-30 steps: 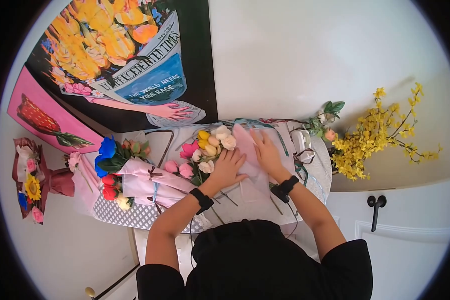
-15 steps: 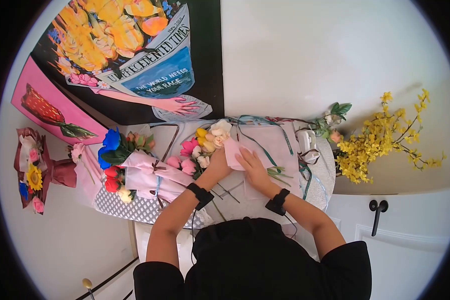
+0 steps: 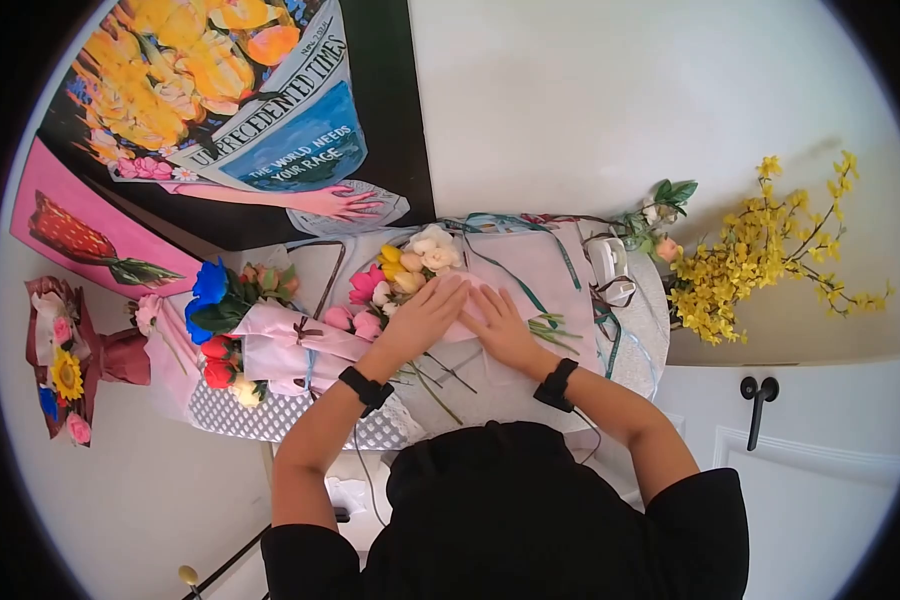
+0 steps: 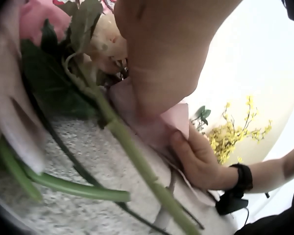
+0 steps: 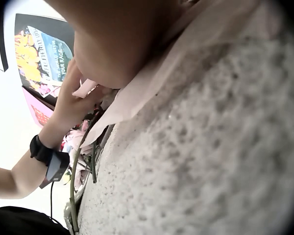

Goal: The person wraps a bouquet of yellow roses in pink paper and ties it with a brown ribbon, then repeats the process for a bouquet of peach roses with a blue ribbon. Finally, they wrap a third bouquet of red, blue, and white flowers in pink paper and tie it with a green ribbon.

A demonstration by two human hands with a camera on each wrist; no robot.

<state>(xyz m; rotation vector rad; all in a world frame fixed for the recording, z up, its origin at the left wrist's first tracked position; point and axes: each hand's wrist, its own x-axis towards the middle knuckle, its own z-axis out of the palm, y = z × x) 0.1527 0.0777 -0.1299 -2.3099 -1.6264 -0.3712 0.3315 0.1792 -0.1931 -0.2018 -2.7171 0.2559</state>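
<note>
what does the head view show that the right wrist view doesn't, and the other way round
Only the head view shows the yellow flower branches and the door handle.

Only the right wrist view shows a black-edged striped thing at its far left, too cut off to name.

Both show the left hand and right hand at the pink paper, the table and the newspaper painting.

A bunch of white, yellow and pink flowers lay on the worktop. A thin, pale pink sheet spread beside the blooms, part of it folded over; green stems poked out beyond the fold.
</note>
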